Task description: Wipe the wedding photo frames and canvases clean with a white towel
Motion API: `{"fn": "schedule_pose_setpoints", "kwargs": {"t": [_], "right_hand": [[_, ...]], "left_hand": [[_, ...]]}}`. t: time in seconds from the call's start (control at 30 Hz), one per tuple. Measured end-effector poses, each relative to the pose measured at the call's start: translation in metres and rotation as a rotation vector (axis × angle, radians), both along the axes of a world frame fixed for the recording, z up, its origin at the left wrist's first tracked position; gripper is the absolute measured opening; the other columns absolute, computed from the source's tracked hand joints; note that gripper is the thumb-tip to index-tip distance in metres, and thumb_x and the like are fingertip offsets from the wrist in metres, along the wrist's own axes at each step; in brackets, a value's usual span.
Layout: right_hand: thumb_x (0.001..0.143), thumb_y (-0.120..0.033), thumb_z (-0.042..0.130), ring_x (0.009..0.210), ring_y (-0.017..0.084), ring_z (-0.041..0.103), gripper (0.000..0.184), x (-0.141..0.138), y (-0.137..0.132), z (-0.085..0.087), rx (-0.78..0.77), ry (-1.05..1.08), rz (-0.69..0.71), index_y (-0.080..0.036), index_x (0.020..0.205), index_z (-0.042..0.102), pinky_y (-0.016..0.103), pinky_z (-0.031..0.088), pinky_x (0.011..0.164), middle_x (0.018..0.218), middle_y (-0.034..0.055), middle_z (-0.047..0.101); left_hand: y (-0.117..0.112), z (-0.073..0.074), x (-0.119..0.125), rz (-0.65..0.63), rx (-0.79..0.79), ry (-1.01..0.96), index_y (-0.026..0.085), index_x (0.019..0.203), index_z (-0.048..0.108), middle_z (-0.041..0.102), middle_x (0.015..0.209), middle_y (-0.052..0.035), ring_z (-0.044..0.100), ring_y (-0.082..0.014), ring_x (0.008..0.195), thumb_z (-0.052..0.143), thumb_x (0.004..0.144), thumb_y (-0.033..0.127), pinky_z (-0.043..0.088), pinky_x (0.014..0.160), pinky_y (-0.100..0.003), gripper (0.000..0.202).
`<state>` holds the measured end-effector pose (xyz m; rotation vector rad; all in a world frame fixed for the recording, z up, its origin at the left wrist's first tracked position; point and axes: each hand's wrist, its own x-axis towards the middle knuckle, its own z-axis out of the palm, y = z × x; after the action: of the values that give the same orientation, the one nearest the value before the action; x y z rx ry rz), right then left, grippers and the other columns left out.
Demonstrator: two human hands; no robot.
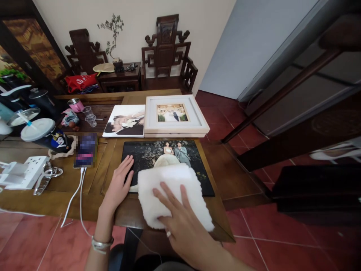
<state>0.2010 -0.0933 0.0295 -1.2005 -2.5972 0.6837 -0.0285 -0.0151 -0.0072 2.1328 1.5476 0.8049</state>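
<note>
A dark wedding photo panel [143, 154] lies flat on the wooden table, showing a couple among pale blossoms. My left hand [120, 182] rests at its left edge, fingers stretched out and nothing held. Over the panel's lower right part is spread a fluffy white cloth [180, 180], overhanging the panel's near edge. My right hand [177, 210] lies on this cloth with its fingers spread, pressing from above rather than gripping. The cloth hides the lower middle of the picture.
Behind the panel sit a white photo album [129, 120] and a framed photo box [194, 122]. To the left are a charging phone [85, 150], a power strip [29, 171], a hair claw clip [45, 178] and a lidded cup [53, 137]. The table's wooden edge [222, 222] is close on the right.
</note>
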Motion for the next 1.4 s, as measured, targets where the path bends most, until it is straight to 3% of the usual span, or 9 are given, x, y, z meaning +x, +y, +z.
{"fn": "schedule_pose_setpoints", "kwargs": {"t": [0.13,0.4,0.53,0.67,0.93,1.03,1.17,1.4], "right_hand": [[0.067,0.001,0.043,0.144,0.031,0.009,0.054,0.001,0.005,0.01,-0.068,-0.026,0.005,-0.023,0.108,0.068,0.07,0.004,0.108,0.152,0.0055,0.034],[0.078,-0.002,0.041,0.142,0.034,0.018,0.053,-0.019,0.111,0.019,0.04,-0.137,-0.105,-0.014,0.128,0.054,0.071,0.018,0.104,0.146,0.0164,0.041],[0.078,0.001,0.039,0.142,0.034,0.018,0.055,-0.03,0.141,0.013,0.138,-0.161,-0.127,-0.016,0.129,0.052,0.073,0.02,0.102,0.148,0.0156,0.037],[0.077,0.0,0.042,0.142,0.035,0.016,0.055,-0.03,0.128,0.011,0.145,-0.175,-0.121,-0.018,0.127,0.056,0.073,0.015,0.104,0.15,0.0127,0.036],[0.07,0.002,0.041,0.144,0.033,0.007,0.054,-0.009,0.027,0.012,-0.02,-0.065,0.009,-0.022,0.111,0.067,0.07,0.002,0.108,0.152,0.0068,0.033],[0.068,0.001,0.042,0.144,0.033,0.008,0.052,-0.005,0.006,0.016,-0.063,-0.062,0.071,-0.022,0.107,0.069,0.071,0.002,0.108,0.152,0.0063,0.033],[0.067,0.001,0.042,0.144,0.031,0.011,0.057,-0.005,0.024,0.022,-0.092,-0.08,0.06,-0.022,0.113,0.065,0.07,0.007,0.108,0.151,0.0061,0.035],[0.081,-0.006,0.042,0.142,0.035,0.015,0.051,-0.033,0.104,0.025,0.05,-0.185,-0.129,-0.018,0.129,0.054,0.073,0.014,0.104,0.151,0.012,0.034]], "left_hand": [[0.001,0.002,-0.002,-0.034,-0.009,0.018,0.022,0.139,0.043,0.042,0.148,-0.0087,0.03,-0.0211,0.141,0.037,0.097,0.027,0.028,0.114,-0.048,0.043],[0.003,0.002,-0.004,-0.039,-0.012,0.021,0.022,0.139,0.042,0.042,0.148,-0.0085,0.03,-0.02,0.141,0.037,0.097,0.028,0.027,0.114,-0.046,0.043],[0.004,0.003,-0.004,-0.042,0.0,0.009,0.021,0.137,0.045,0.043,0.147,-0.0086,0.031,-0.0199,0.14,0.038,0.096,0.027,0.028,0.114,-0.045,0.042],[0.004,0.002,-0.003,-0.025,0.0,-0.02,0.021,0.137,0.046,0.044,0.146,-0.0092,0.033,-0.0201,0.14,0.04,0.096,0.028,0.029,0.114,-0.045,0.042],[0.002,0.0,-0.001,-0.004,0.007,-0.023,0.022,0.139,0.042,0.042,0.148,-0.0096,0.032,-0.0207,0.14,0.038,0.096,0.027,0.027,0.114,-0.048,0.044],[0.001,0.001,0.0,-0.002,0.01,-0.031,0.022,0.139,0.043,0.043,0.147,-0.0094,0.033,-0.0212,0.14,0.037,0.096,0.027,0.027,0.114,-0.049,0.043],[0.002,0.0,0.0,-0.007,0.006,-0.028,0.023,0.138,0.044,0.043,0.147,-0.0097,0.032,-0.0214,0.14,0.037,0.096,0.027,0.027,0.114,-0.049,0.043],[-0.001,0.007,0.0,0.011,0.012,-0.073,0.022,0.137,0.045,0.043,0.147,-0.009,0.034,-0.0219,0.139,0.038,0.096,0.03,0.027,0.114,-0.046,0.042]]}}
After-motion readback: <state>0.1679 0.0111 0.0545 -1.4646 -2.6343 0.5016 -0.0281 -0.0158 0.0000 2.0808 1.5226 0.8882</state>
